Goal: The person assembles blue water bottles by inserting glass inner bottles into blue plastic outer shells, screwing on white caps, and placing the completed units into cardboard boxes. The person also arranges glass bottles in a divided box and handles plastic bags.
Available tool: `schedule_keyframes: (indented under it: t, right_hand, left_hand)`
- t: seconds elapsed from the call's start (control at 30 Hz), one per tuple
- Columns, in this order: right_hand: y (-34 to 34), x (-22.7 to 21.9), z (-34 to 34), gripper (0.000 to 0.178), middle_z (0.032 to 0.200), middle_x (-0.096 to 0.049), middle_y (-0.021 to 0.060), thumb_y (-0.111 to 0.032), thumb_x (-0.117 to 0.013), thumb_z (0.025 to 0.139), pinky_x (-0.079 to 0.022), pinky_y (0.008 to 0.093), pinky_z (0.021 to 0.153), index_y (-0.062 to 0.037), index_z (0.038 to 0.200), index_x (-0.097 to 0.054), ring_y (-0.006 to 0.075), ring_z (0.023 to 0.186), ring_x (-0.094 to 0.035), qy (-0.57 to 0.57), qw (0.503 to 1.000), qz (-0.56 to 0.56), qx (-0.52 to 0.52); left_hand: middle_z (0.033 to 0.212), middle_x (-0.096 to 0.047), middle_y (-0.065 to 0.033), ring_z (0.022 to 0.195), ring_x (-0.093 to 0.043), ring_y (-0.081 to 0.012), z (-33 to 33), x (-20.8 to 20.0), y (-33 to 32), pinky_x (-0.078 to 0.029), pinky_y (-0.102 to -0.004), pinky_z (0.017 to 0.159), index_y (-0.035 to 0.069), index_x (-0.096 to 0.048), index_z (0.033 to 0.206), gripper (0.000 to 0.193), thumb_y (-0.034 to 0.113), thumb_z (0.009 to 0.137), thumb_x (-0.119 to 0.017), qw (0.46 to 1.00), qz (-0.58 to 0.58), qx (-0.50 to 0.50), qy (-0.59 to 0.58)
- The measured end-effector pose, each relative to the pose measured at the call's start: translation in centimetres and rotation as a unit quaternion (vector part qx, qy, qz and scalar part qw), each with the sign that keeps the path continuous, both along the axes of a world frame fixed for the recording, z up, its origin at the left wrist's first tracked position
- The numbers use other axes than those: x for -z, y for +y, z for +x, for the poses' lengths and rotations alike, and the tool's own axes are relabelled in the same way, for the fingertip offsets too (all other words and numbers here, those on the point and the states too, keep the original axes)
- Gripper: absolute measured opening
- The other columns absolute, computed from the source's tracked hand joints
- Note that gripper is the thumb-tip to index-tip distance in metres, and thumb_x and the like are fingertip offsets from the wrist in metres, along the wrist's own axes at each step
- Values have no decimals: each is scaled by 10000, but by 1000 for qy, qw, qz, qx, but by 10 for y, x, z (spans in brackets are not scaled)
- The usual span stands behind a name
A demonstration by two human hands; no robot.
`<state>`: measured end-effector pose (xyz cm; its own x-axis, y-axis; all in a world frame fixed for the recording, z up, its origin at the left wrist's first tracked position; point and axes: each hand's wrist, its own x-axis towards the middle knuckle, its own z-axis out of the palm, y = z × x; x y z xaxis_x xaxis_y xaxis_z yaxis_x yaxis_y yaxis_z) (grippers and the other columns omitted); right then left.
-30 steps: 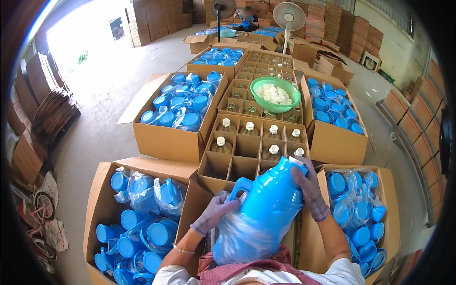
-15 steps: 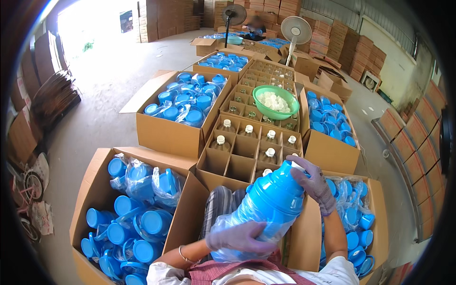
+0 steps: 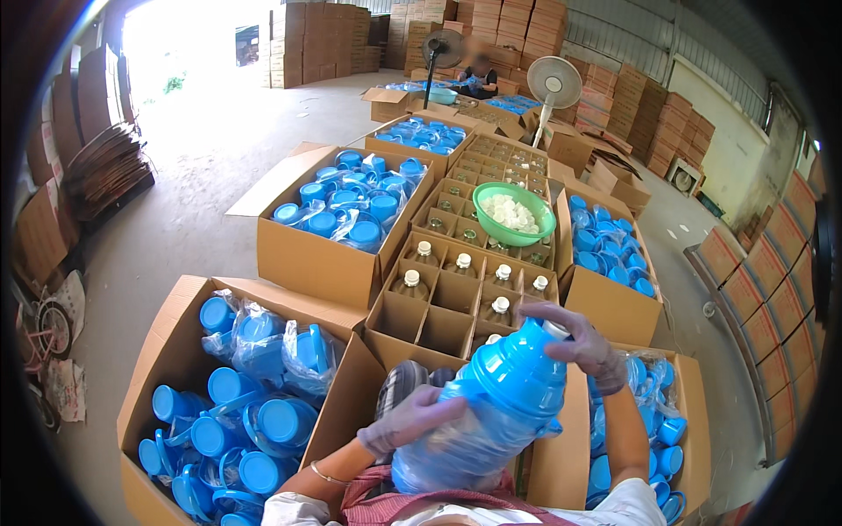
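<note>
A blue plastic thermos flask leans against my lap, its top pointing away and to the right. Clear plastic film wraps its lower body. My left hand, in a purple glove, is closed against the left side of the flask, over the film. My right hand, gloved too, curls over the flask's mouth, with thumb and fingers around a white stopper. Just beyond stands a divided carton with several glass liners topped by white stoppers; some of its cells hold nothing.
Cartons of blue flask parts stand at the left, right and farther off. A green basin of white stoppers rests on another divided carton. Two fans and a seated person are at the back.
My left hand has moved from across the flask's lower front up to its left side. The flask has turned slightly, and my right hand's fingers have shifted around the stopper.
</note>
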<state>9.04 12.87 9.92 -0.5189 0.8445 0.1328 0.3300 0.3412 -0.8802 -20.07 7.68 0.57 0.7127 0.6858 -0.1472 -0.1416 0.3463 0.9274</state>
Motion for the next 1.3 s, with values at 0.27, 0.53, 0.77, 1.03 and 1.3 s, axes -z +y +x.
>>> schedule_keyframes:
  t: [0.27, 0.53, 0.77, 1.03, 1.3]
  right_hand:
    - [-1, -27, -11, 628, 1289, -573, 156, -426, -691, 847, -360, 369, 1082, -64, 1341, -548, 263, 1270, -486, -180, 980, 85, 11]
    - [16, -2, -15, 711, 1329, -559, 156, -478, -706, 816, -388, 395, 1071, -73, 1372, -525, 307, 1299, -478, -273, 955, 0, 119]
    - [12, -3, -23, 645, 1320, -559, 163, -463, -700, 824, -398, 385, 1061, -79, 1324, -564, 311, 1275, -493, -116, 983, -89, 114]
    - [8, -21, -20, 496, 1221, -594, 157, -397, -662, 864, -410, 389, 1022, -70, 1236, -631, 317, 1182, -538, -94, 985, 104, -98]
    - [8, -29, -30, 548, 1282, -560, 156, -412, -692, 835, -389, 413, 1061, -56, 1244, -610, 297, 1224, -515, -196, 974, 104, -41]
  left_hand:
    - [843, -675, -81, 743, -635, -100, -9, 11, 3, -520, -265, 629, -15, -659, 1039, 374, 345, 974, -586, 996, -27, 83, -24]
    - [878, -666, -67, 763, -588, -101, 32, 13, -19, -484, -257, 673, 3, -630, 1116, 416, 382, 944, -616, 966, 240, 85, 46]
    - [896, -664, -40, 814, -643, -119, 27, 9, -17, -522, -263, 680, -3, -654, 1074, 326, 296, 976, -568, 985, 158, 58, 29]
    - [1034, -704, -70, 857, -671, -89, -12, 31, 5, -555, -216, 759, -6, -638, 1194, 295, 193, 998, -544, 997, -19, 45, -51]
    - [919, -711, -68, 783, -651, -122, -3, 37, -13, -496, -281, 646, 15, -639, 1187, 324, 255, 980, -573, 982, 174, 52, -40]
